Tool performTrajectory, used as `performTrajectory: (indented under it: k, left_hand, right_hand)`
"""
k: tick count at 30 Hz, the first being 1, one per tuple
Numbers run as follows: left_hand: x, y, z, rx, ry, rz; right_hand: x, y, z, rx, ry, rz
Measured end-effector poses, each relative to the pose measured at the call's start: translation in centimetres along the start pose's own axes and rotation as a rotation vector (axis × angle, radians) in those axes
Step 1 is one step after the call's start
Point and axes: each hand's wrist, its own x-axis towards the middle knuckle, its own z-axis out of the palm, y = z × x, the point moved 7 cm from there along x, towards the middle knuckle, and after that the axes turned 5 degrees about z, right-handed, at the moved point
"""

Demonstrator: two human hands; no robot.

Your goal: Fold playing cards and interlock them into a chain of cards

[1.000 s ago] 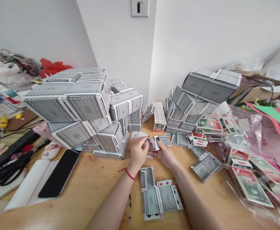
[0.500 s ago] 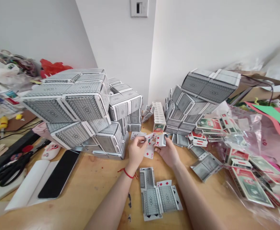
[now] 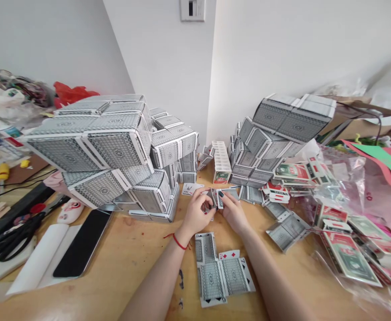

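Note:
My left hand (image 3: pixel 197 211) and my right hand (image 3: pixel 234 213) meet over the wooden table, pinching a few playing cards (image 3: pixel 213 199) between them. My fingers hide most of those cards. Just below my wrists lies a small flat assembly of grey-backed cards (image 3: pixel 212 267), joined edge to edge. A single loose card (image 3: pixel 192 189) lies just beyond my left fingers. Behind my hands, large box-like structures of interlocked grey-backed cards rise on the left (image 3: pixel 95 151) and right (image 3: pixel 282 125).
A row of slotted cards (image 3: pixel 221 162) stands between the structures. Black scissors (image 3: pixel 15 236) and a black phone (image 3: pixel 82 240) lie to the left. Green-and-red card blocks sit in a clear plastic bag (image 3: pixel 345 191) on the right, with a cardboard box (image 3: pixel 356 120) behind.
The red-marked cards that showed between my hands half a second ago are drawn together again. My hands are closer, and the view has shifted slightly.

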Motion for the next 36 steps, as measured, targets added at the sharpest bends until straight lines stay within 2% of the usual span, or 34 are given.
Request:
performTrajectory:
  k: [11, 27, 36]
  left_hand:
    - [-0.3, 0.0, 0.1, 0.04, 0.004, 0.023]
    - [-0.4, 0.3, 0.5, 0.095, -0.016, 0.053]
    - [-0.4, 0.6, 0.6, 0.002, -0.007, 0.035]
  right_hand:
    - [0.2, 0.3, -0.1, -0.046, 0.042, 0.028]
    - [0.2, 0.7, 0.2, -0.126, -0.058, 0.047]
    - [0.3, 2.2, 0.3, -0.014, -0.095, 0.115]
